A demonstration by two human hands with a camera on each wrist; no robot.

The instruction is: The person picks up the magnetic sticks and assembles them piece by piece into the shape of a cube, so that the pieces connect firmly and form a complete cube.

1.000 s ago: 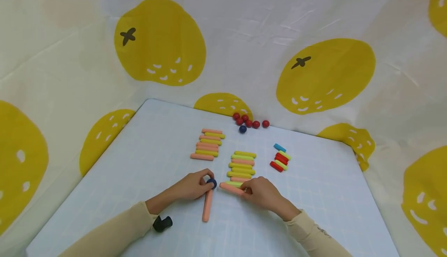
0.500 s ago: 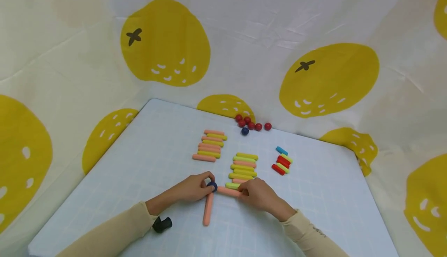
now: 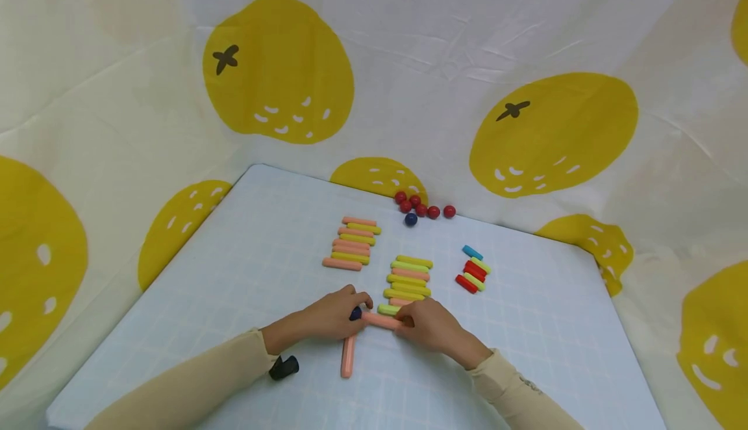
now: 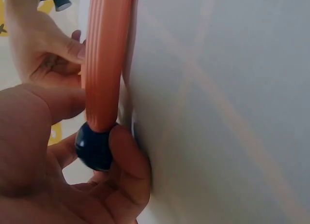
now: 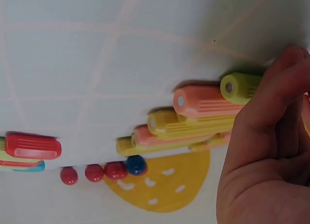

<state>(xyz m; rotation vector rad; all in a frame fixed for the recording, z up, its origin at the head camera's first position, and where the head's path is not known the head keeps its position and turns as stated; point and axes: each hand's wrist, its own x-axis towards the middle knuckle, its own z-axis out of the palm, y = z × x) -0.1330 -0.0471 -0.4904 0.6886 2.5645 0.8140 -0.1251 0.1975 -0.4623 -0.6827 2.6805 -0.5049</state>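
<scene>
My left hand holds a dark blue ball, its fingers curled around it. One end of a salmon-coloured stick meets the ball. Farther along that stick, my right hand pinches the other end. A second salmon stick points from beneath the left hand toward the near edge; its upper end is hidden by that hand. In the right wrist view, my right fingers are beside a lime stick, and what they pinch is out of sight.
Beyond the hands lie two rows of yellow, lime and salmon sticks. Short red, lime and blue sticks lie to the right. Several red balls and another blue ball rest by the far edge of the white table.
My right hand has brought its salmon stick left and against the blue ball. My left hand has shifted slightly right, its fingers now reaching over the ball to the stick's end.
</scene>
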